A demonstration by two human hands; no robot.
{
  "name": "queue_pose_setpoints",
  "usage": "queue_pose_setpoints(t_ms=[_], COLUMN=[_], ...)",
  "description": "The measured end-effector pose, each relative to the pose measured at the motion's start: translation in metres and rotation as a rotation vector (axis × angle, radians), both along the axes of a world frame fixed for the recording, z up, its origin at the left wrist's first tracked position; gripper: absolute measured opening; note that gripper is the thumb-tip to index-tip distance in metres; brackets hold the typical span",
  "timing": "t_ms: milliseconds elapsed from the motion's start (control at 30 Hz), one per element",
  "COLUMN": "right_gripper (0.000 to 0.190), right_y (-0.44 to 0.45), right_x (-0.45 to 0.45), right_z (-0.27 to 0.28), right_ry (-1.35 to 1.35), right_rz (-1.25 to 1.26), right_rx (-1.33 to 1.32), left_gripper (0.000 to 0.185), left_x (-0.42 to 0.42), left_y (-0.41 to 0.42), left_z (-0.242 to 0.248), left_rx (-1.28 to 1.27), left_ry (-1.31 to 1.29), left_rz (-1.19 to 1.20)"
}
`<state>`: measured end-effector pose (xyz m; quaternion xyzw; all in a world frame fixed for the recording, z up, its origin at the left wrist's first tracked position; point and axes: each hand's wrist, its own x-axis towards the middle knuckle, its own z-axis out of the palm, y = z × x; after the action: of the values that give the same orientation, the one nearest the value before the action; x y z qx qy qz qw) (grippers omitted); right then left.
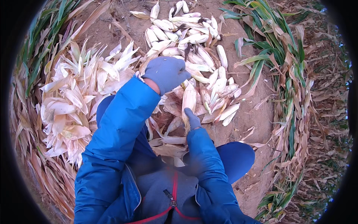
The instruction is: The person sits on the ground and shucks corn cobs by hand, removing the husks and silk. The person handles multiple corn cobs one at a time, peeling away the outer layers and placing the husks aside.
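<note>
My right hand (193,119), in a grey knit glove, grips the lower end of a corn ear (190,96) wrapped in pale husk. Dry silk hangs from that end, and the ear points away from me. Just beyond its far tip is my left hand (166,73), also gloved, with the fingers curled in and the back of the hand up. Whatever its fingers may hold is hidden. Under and around both hands lie loose husks (173,127) and more unhusked ears (205,96).
A heap of pale stripped husks (75,103) spreads at the left. Several corn ears (193,37) are piled on the bare soil (251,112) ahead. Cut corn stalks (291,92) with green and dry leaves line both sides. My bent knee (237,161) is at the right.
</note>
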<state>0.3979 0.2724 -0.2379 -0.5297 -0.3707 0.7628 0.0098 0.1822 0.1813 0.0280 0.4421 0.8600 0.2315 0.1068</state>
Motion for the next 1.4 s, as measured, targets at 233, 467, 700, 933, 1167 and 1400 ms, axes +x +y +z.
queue_pose_setpoints(t_ms=[233, 467, 700, 933, 1167, 1400], right_gripper=[0.069, 0.071, 0.06, 0.058, 0.058, 0.046], right_y=[0.055, 0.108, 0.131, 0.134, 0.126, 0.107], right_x=[-0.024, -0.005, 0.005, 0.018, 0.011, -0.012], right_z=[0.13, 0.213, 0.243, 0.259, 0.242, 0.211], right_ry=[0.125, -0.005, 0.031, 0.087, 0.078, 0.107], right_rz=[0.401, 0.631, 0.607, 0.417, 0.264, 0.167], right_rx=[0.73, 1.726, 2.159, 2.267, 2.127, 1.847], left_gripper=[0.041, 0.057, 0.072, 0.085, 0.048, 0.046], left_x=[-0.008, -0.018, -0.019, -0.004, 0.014, 0.024], left_y=[0.001, 0.0, -0.002, 0.004, 0.01, 0.02], left_z=[-0.012, 0.008, 0.0, -0.009, -0.021, 0.001], left_rx=[0.291, 0.169, -0.134, -0.145, 0.407, 0.721], left_ry=[0.153, -0.018, -0.553, -1.093, -1.464, -1.604], left_rz=[0.166, 0.135, -0.037, -0.011, 0.046, 0.223])
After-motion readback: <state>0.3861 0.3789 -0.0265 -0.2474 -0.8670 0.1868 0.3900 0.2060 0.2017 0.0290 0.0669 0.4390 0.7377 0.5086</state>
